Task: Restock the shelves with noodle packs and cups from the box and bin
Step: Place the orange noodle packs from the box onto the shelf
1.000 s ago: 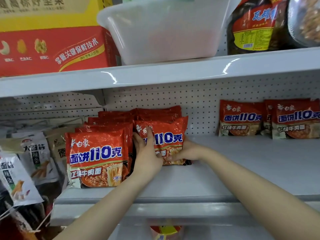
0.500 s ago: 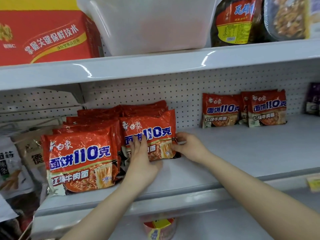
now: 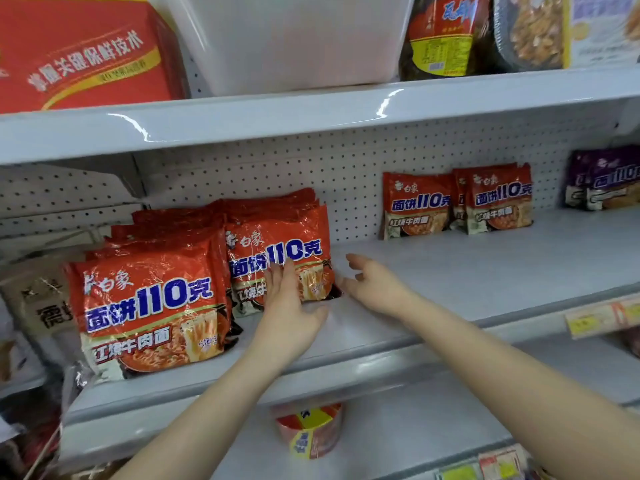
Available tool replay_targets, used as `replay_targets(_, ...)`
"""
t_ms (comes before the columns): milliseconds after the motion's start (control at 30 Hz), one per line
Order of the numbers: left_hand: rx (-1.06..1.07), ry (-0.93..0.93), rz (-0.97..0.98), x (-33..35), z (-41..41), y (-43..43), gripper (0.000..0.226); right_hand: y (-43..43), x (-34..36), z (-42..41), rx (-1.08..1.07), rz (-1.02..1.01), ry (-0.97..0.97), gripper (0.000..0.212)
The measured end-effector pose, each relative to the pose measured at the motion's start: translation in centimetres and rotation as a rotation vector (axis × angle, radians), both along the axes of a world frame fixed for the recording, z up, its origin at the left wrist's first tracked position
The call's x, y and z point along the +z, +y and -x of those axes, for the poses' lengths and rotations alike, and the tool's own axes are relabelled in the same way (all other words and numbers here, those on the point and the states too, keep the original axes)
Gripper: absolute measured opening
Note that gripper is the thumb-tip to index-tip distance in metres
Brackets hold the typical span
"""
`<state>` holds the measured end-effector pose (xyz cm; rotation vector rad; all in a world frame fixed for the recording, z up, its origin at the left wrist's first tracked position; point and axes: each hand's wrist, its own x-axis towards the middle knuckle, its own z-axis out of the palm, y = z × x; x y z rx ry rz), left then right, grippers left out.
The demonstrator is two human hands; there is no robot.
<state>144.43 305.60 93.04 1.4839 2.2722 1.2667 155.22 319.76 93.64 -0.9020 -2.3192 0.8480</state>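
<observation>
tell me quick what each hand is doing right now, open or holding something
Left hand: open, straight fingers pressed flat against the front red plastic noodle pack of the second row.
Right hand: open, fingers spread, holding nothing, just right of that pack.

Bright, even overhead light is washing the middle shelf, with white glare streaking the front edge of the upper shelf and glinting off the red noodle packs. Soft shadows are pooling beneath the packs and the left hand. Wide-angle distortion is bowing shelf lines toward the corners, and the edges are smearing into soft blur.
</observation>
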Motion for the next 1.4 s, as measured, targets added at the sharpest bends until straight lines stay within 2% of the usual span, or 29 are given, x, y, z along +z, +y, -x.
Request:
replay_targets(167,-0.124,-0.071,-0.126,0.5,-5.2,1.2,0.083,0.1,0.3,-7.7,-0.127,-0.089,-0.023,0.062)
replay_targets(333,-0.314,-0.105,-0.155,0.3,-12.6,3.6,0.074,-1.2,0.3,-18.4,-0.284,-0.197,-0.062,0.055)
replay_targets(467,-0.479,-0.079,-0.051,-1.3,-20.3,5.1,0.067,-3.4,-0.6,-28.6,-0.409,-0.195,-0.105,0.055)
replay_targets(667,-0.713,-0.044,0.224,-5.7,-33.6,5.8,0.062,-10.6,-4.2,-44.7,-0.66,-0.029,-0.237,0.062)
replay_targets(867,-0.945,-0.042,0.337,-10.4,-46.0,5.7,0.066,-17.3,-7.8,-58.1,-0.941,0.113,-0.343,0.062)
replay_targets(1000,-1.027,0.03,0.383,-10.9,-50.6,7.8,0.067,-18.2,-9.1,-62.7,-1.014,0.206,-0.348,0.07)
replay_targets(1100,-1.053,0.08,0.412,-11.0,-52.9,10.8,0.069,-17.1,-10.5,-65.0,-1.035,0.249,-0.353,0.069)
replay_targets(1233,-1.081,0.085,0.462,-12.3,-55.7,16.0,0.072,-13.6,-11.8,-66.8,-1.053,0.271,-0.346,0.065)
replay_targets(1400,-1.112,0.042,0.532,-14.3,-58.3,22.9,0.07,-7.0,-13.4,-68.8,-1.058,0.303,-0.342,0.071)
